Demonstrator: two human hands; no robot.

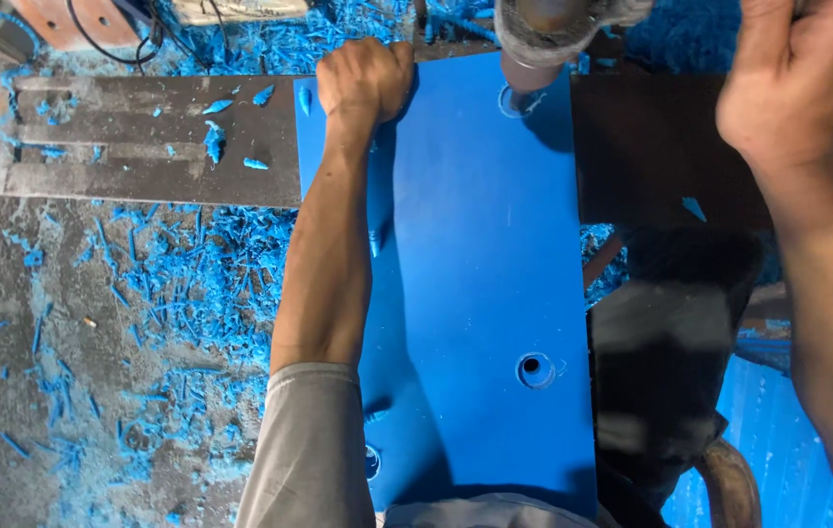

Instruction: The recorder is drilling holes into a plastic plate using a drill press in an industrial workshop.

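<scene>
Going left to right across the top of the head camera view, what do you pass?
Slotted metal plate strewn with blue shavings → left hand gripping the blue panel → drill head over the panel's hole → right hand.

Bare hands, grey sleeve

The left hand (365, 80) and right hand (793, 78) were ungloved; a light grey sleeve, pushed up, covered the left upper arm.

The person's left hand (365, 80) is curled in a fist at the end of a straight, grey-sleeved forearm, while the right hand (796, 73) is raised, fingers clenched.
</scene>
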